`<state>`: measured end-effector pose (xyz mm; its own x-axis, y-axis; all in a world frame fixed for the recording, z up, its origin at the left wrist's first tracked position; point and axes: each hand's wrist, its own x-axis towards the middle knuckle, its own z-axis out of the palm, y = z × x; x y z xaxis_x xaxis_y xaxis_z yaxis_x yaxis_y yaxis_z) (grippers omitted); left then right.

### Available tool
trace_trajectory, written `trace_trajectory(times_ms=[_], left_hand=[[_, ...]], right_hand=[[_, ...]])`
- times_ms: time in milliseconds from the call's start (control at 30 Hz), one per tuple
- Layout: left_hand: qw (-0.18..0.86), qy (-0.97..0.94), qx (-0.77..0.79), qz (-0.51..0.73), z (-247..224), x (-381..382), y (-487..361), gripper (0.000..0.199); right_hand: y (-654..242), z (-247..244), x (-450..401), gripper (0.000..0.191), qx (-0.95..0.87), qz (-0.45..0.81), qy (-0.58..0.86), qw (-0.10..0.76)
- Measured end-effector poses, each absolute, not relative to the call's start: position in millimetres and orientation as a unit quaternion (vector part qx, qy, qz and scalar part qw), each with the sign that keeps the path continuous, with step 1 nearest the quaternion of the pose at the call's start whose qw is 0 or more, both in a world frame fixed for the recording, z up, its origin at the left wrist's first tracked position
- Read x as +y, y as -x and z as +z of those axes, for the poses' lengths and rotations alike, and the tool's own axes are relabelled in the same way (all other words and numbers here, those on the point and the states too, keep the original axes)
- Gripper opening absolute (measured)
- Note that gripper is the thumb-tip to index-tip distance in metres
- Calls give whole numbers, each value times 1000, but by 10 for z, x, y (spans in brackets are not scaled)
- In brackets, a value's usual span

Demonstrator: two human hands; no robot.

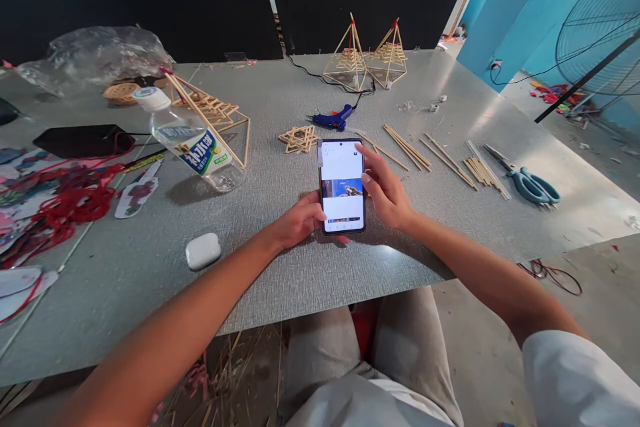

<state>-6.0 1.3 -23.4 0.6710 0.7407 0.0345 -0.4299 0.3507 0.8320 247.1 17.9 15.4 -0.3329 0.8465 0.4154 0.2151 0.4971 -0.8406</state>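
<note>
Beneath the dark panels (150, 0) spreads a grey surface (280, 287). On its left, a stick frame (220, 113) sits behind a clear bottle (200, 147). Near the front edge, a person's left hand (303, 219) pinches the lit phone (343, 197) low on one side; the right hand (385, 190) curls at the opposite edge, gripping or merely touching, I cannot tell. Scissors (535, 185) lie off right, a blue glue gun (333, 118) just beyond the phone, a white case (203, 251) left.

Your right sleeve (575, 373): white, short, loose | your shirt front (345, 407): pale, folded | your trousers (323, 347): grey, creased at the lap | your forearms (225, 273): bare
</note>
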Motion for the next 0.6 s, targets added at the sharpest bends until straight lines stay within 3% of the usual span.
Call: trace_trajectory(times_ms=[100,433,600], left_hand=[[802,-438,181,364,-228,11,63,57],[787,-459,190,366,-240,-13,76,68],[784,-448,216,371,-203,-32,76,75]], right_hand=[[-2491,169,182,58,-750,328,378,432],[-2439,72,231,93,-681,454,347,459],[-2452,103,259,82,-650,511,343,445]])
